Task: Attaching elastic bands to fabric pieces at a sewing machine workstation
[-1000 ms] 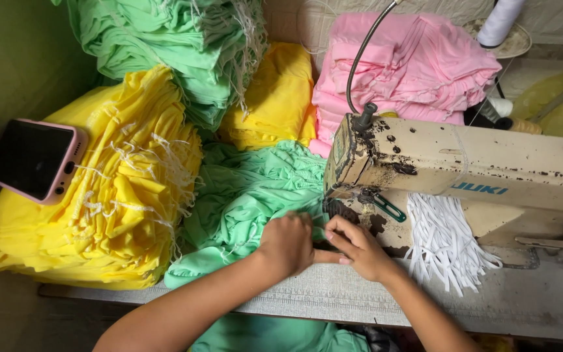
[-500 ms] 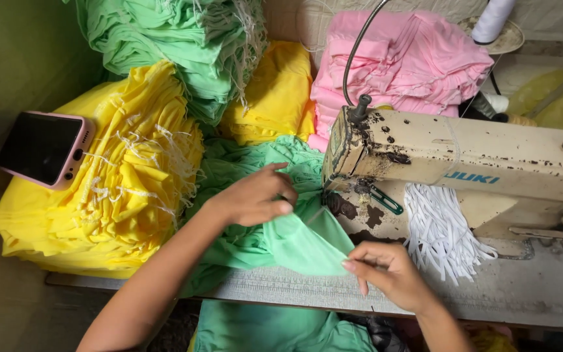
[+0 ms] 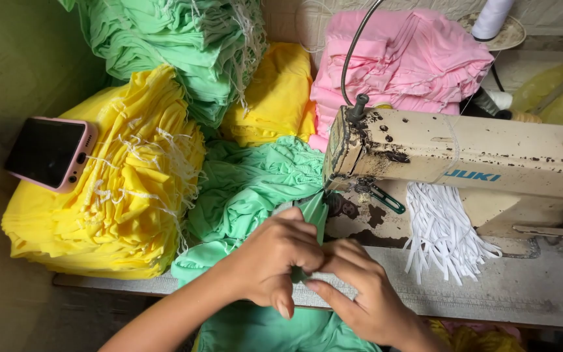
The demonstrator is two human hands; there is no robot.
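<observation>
My left hand (image 3: 275, 261) and my right hand (image 3: 360, 287) meet in front of the sewing machine (image 3: 464, 163). Both pinch a folded piece of green fabric (image 3: 313, 215) that rises toward the machine's needle end. More of the same green cloth (image 3: 249, 189) lies heaped behind my left hand and hangs off the table front below my hands. The needle itself is hidden behind the fabric and my fingers.
A yellow fabric stack (image 3: 118, 195) with a pink-cased phone (image 3: 50, 153) on it sits at left. Green pile (image 3: 177, 45), another yellow pile (image 3: 275, 98) and pink pile (image 3: 405, 65) stand behind. White elastic strips (image 3: 441, 234) lie under the machine arm. A thread cone (image 3: 490, 16) is at back right.
My left hand came back from the green heap to the front of the machine. Both hands have closed together on a folded green piece, now lifted toward the needle end.
</observation>
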